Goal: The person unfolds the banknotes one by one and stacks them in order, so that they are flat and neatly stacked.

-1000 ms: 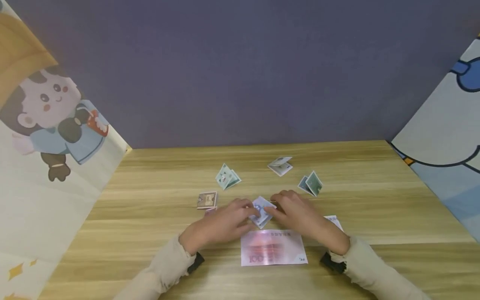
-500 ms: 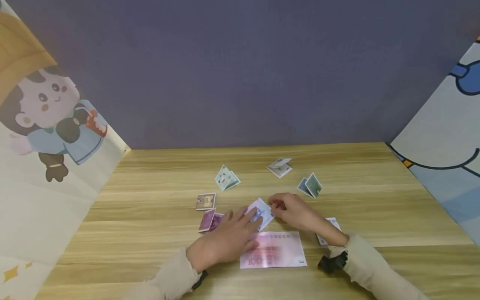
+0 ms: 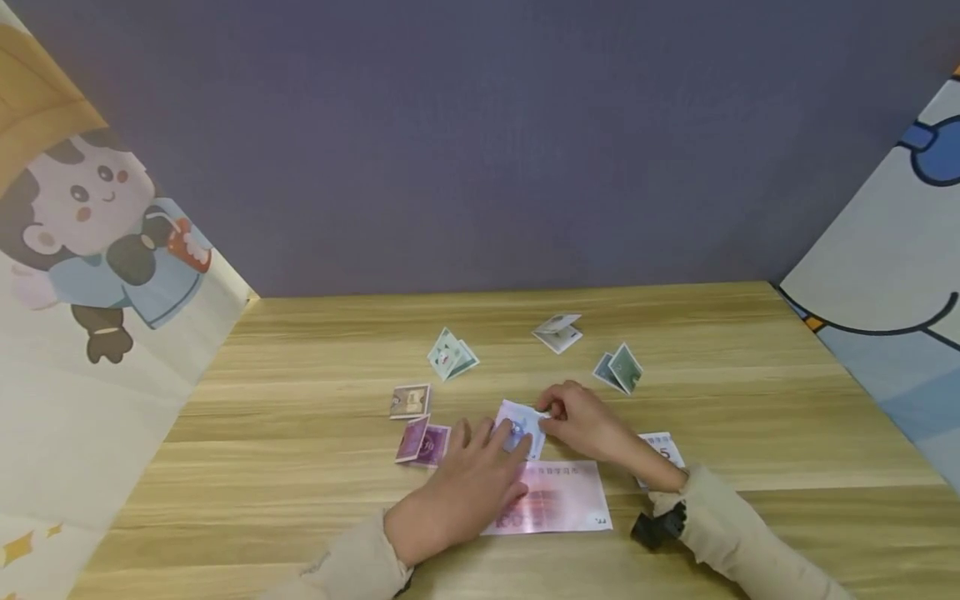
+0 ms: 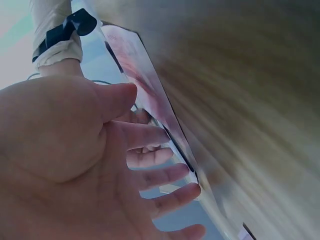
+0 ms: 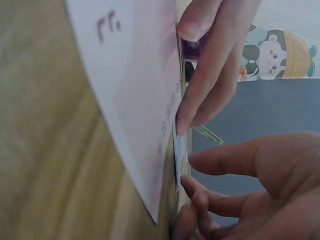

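Observation:
A small folded lilac-blue play banknote [image 3: 517,411] lies on the table before me. My left hand [image 3: 461,483] rests its outstretched fingers on this note, with the palm over the left part of a pink 100 play banknote [image 3: 573,500]. At the note's upper right edge, my right hand [image 3: 588,427] pinches it between thumb and bent index finger. In the right wrist view the thumb [image 5: 220,157] lies at the thin edge of the note [image 5: 181,160]. The left wrist view shows the left hand [image 4: 75,165] with fingers extended and spread.
Several folded play banknotes stand around the hands: purple [image 3: 431,446], brown [image 3: 410,402], light green [image 3: 450,357], grey [image 3: 558,333] and dark green [image 3: 621,368]. A white note marked 5 [image 3: 660,446] lies partly under the right forearm. A dark wall [image 3: 510,150] rises behind the wooden table [image 3: 300,467].
My left hand has shifted back and spread flat over the note, uncovering the purple note. The lilac-blue note has turned slightly. The right hand has closed its fingers at the note's edge.

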